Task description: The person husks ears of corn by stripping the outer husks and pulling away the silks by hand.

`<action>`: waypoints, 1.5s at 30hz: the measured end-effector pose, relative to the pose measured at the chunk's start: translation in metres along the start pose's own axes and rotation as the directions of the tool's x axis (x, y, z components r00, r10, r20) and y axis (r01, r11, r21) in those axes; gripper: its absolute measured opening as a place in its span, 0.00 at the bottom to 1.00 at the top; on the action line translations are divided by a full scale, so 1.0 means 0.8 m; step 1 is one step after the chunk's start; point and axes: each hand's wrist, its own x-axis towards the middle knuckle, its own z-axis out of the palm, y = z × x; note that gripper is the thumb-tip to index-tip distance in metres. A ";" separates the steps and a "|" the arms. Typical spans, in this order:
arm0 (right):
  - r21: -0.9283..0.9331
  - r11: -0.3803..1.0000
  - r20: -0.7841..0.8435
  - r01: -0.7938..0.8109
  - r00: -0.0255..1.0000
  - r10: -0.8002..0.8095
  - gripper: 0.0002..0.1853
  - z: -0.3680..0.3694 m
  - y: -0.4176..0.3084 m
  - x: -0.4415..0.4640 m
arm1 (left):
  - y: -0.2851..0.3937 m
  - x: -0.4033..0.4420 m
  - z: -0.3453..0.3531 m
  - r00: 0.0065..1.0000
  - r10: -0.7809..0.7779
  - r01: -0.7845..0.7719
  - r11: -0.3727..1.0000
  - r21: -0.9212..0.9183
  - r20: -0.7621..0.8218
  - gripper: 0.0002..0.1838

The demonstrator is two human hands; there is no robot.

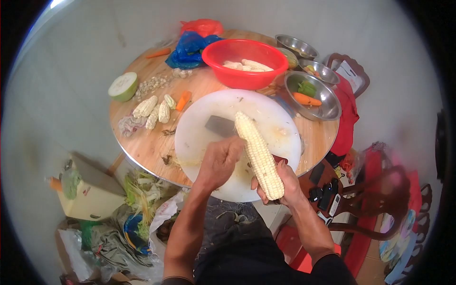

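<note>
A peeled ear of corn (259,154) with pale kernels is tilted above the round white cutting board (199,107). My right hand (289,184) wraps round its lower end. My left hand (221,159) is closed, with thumb and fingers pinched together against the left side of the ear. Whatever those fingertips pinch is too small to make out. Behind the corn a cleaver (221,126) lies flat on the board, its dark red handle (280,159) partly hidden by the ear and my right hand. Bits of husk and silk are scattered on the board.
A red basin (244,80) holds more peeled corn. Steel bowls stand right, one with a carrot (306,99). On the left of the wooden table (142,152) lie short corn pieces (145,107), garlic and a cut green gourd (122,87). Husks (142,190) fill a bag below.
</note>
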 end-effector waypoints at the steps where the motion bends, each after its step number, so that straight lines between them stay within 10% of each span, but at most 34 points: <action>1: 0.000 1.000 -0.004 0.001 1.000 -0.001 0.41 -0.002 -0.001 0.000 | 0.002 -0.002 0.001 0.996 0.084 -0.085 0.996 0.022 0.037 0.21; 4: 0.123 0.992 -0.017 0.024 1.000 -0.022 0.38 -0.006 -0.007 0.001 | 0.006 -0.012 -0.006 0.958 0.014 -0.016 1.000 0.004 0.286 0.19; 11: 0.025 1.000 -0.031 -0.018 0.999 0.019 0.44 -0.014 -0.009 0.002 | -0.010 -0.011 -0.004 0.959 -0.196 0.238 0.949 -0.207 0.204 0.17; 13: -0.055 0.998 -0.025 -0.022 0.999 0.021 0.45 -0.014 -0.008 0.002 | -0.003 -0.006 0.008 0.986 -0.001 0.003 1.000 -0.011 0.170 0.16; 20: -0.019 1.000 0.029 -0.023 0.999 0.023 0.45 -0.021 -0.010 -0.006 | -0.014 -0.008 0.001 0.962 0.118 -0.092 0.989 -0.116 0.246 0.15; 22: 0.111 0.993 0.074 -0.050 0.996 0.042 0.45 -0.024 -0.005 -0.010 | -0.049 -0.009 -0.004 0.990 -0.021 -0.016 0.966 -0.259 -0.140 0.16; 27: 0.081 0.996 0.063 -0.030 0.998 0.025 0.44 -0.023 -0.009 -0.006 | -0.038 -0.015 -0.003 0.987 -0.160 0.149 0.950 -0.276 -0.018 0.16; 30: 0.039 0.999 0.053 -0.026 0.998 0.024 0.43 -0.018 -0.008 -0.005 | -0.023 -0.020 0.010 0.981 -0.042 0.062 0.993 -0.098 0.189 0.11; 38: -0.084 0.996 0.037 -0.023 0.999 0.026 0.42 -0.018 -0.010 -0.009 | -0.012 -0.019 0.009 0.986 0.120 -0.120 0.993 -0.010 0.117 0.11; 40: 0.284 0.953 0.069 -0.106 0.994 0.090 0.44 -0.017 -0.006 -0.015 | -0.031 -0.021 0.005 0.987 0.159 -0.160 0.987 0.025 0.027 0.11; 45: 0.356 0.924 0.118 -0.141 0.987 0.105 0.47 -0.020 -0.002 -0.016 | -0.035 -0.021 0.002 0.990 -0.141 0.139 0.963 -0.231 0.009 0.11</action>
